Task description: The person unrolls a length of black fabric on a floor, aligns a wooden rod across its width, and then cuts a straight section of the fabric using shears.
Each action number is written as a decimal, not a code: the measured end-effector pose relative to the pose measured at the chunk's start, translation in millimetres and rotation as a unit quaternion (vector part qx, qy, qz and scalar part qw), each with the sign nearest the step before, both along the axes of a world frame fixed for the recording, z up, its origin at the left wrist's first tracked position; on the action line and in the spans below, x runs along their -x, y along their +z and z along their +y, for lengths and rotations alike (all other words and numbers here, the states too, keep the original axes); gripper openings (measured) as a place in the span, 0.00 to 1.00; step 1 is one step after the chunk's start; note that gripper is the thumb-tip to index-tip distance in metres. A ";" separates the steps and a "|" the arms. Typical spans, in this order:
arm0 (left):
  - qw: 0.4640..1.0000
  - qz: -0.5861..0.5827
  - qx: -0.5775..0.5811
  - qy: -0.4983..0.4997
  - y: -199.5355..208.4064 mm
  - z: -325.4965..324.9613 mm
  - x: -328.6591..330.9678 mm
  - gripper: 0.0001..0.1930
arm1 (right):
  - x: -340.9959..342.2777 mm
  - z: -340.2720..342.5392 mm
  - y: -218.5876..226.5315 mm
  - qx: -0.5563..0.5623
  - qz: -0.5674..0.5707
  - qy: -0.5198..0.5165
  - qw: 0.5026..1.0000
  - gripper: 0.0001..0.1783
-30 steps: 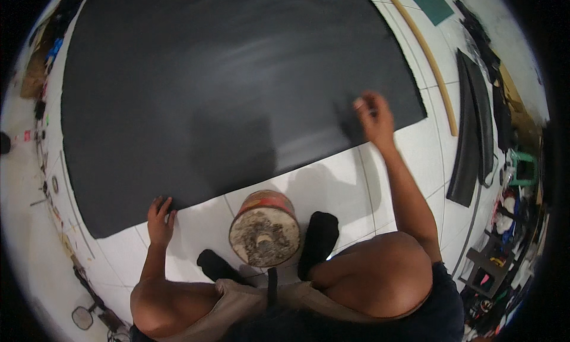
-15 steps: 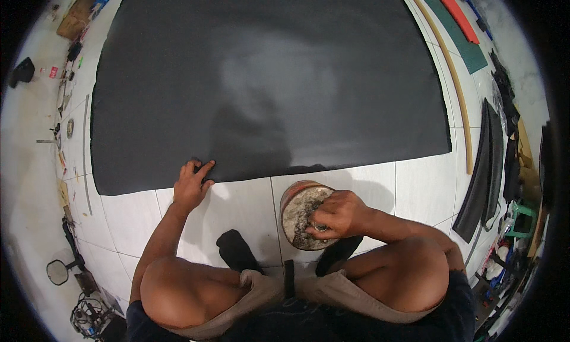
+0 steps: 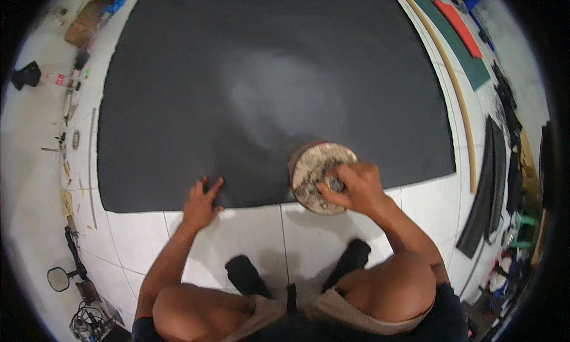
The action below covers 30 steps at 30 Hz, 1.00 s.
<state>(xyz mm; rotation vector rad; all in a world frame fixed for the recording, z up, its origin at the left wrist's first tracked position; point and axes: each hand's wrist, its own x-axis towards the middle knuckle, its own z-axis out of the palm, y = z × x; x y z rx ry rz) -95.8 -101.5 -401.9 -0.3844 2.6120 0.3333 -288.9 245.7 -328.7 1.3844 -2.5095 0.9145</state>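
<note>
Head view: right hand (image 3: 350,188) grips the crusted can (image 3: 322,177) by its top, at the black sheet's (image 3: 267,86) near edge; left hand (image 3: 200,202) pressed flat there. The can likely rigid, heavy; the sheet limp.

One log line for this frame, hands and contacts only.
left hand: flat on black sheet edge | right hand: gripping round can top, can on sheet edge

A matte black sheet (image 3: 273,86) covers white floor tiles (image 3: 332,241); the tin (image 3: 320,175) is red-sided, its top crusted grey-cream.
</note>
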 end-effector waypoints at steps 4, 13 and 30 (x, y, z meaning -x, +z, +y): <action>1.000 -0.029 -0.001 0.005 10.2 8.7 11.9 0.43 | 13.1 -6.8 -3.4 -0.004 -0.066 -0.045 0.997 0.16; 0.998 -0.067 -0.011 0.016 49.1 3.5 42.5 0.39 | 31.0 -14.3 49.2 -0.229 -0.297 -0.006 0.927 0.30; 0.937 -0.217 -0.252 -0.106 473.4 144.1 67.7 0.30 | -173.2 216.0 432.6 -0.200 -0.363 -0.295 0.861 0.28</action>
